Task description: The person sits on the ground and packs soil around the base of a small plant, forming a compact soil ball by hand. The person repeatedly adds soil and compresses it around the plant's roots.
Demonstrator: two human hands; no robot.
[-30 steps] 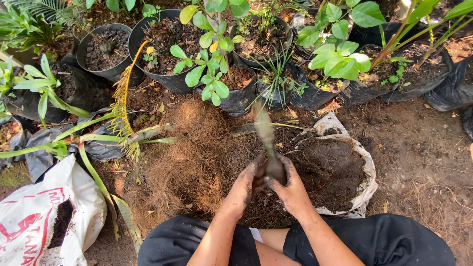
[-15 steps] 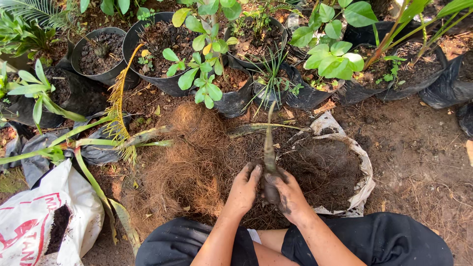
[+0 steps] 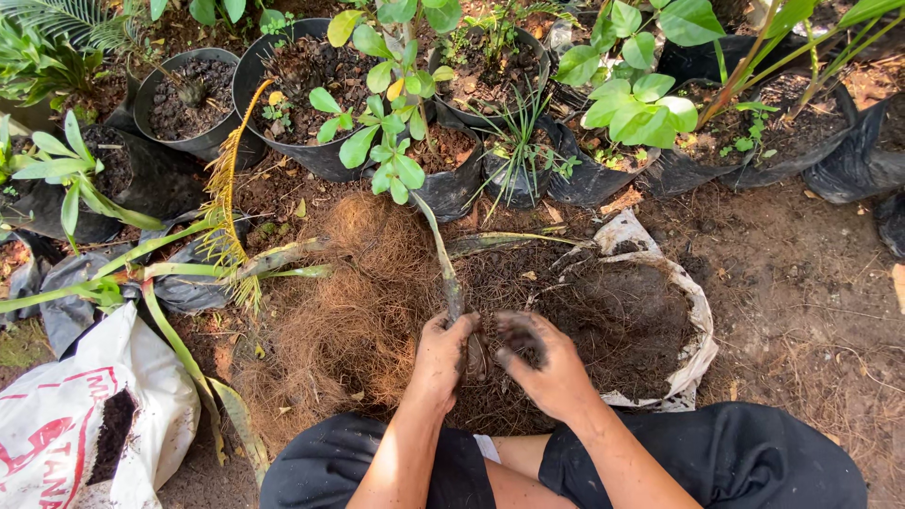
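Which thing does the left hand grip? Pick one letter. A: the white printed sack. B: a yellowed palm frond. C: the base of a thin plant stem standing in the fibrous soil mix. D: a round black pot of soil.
C: the left hand closes its grip round the base of the thin plant stem, in the soil mix, while the right hand crumbles dark soil beside it.

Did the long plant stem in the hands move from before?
Yes. The stem held by the left hand has tipped leftward, now pointing toward the black pot.
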